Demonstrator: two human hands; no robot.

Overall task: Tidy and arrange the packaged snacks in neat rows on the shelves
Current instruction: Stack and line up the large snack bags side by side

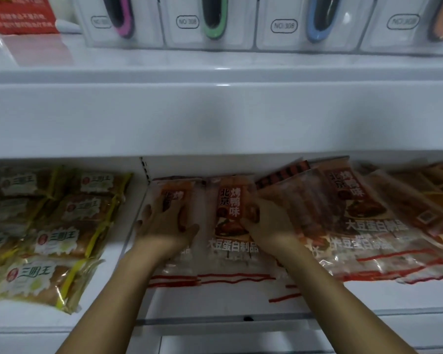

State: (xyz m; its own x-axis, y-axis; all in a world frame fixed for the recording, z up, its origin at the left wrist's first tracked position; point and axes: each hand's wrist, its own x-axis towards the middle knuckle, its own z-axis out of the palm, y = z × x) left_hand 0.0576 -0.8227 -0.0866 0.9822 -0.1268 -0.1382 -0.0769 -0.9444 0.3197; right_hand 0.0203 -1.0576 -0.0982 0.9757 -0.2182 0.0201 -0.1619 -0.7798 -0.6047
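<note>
Several clear snack packs with orange-red labels lie on the lower white shelf (215, 297). My left hand (164, 223) rests flat, fingers spread, on the leftmost pack (174, 192). The middle pack (228, 226) lies flat between my hands. My right hand (269, 226) grips the left edge of a tilted, blurred pack (304, 200) that overlaps an untidy heap of the same packs (363, 226) running to the right.
Yellow-edged sandwich packs (54, 226) fill the shelf's left section, behind a slotted upright (145, 169). On the shelf above stand boxed items marked NO 308 (207, 21) and a red card (23, 14). Orange-striped packs (435, 185) lie at far right.
</note>
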